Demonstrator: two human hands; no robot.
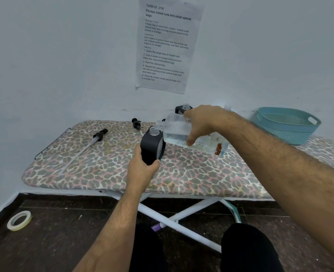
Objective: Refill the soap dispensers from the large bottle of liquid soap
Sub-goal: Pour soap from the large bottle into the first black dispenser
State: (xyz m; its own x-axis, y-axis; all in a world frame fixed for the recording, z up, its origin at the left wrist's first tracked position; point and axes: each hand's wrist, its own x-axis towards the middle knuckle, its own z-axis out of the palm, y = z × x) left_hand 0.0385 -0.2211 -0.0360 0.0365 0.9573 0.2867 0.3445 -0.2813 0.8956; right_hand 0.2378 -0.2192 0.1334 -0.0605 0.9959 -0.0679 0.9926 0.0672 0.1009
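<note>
Left hand point(142, 165) fingers around black dispenser point(152, 148) — right hand point(203, 122) fingers gripping tilted clear bottle point(176, 132).

**What you can't really make out here**

The right hand point(203, 122) covers the middle of the large bottle point(183, 134), and its label is too smeared to read. A second dispenser point(182, 108) sits mostly hidden behind that hand. The basket point(287, 124) is blurry, and its inside can't be seen.

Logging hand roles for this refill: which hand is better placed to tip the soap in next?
The right hand: it already grips the large bottle, mouth beside the dispenser opening. The left hand holds that dispenser steady.
</note>
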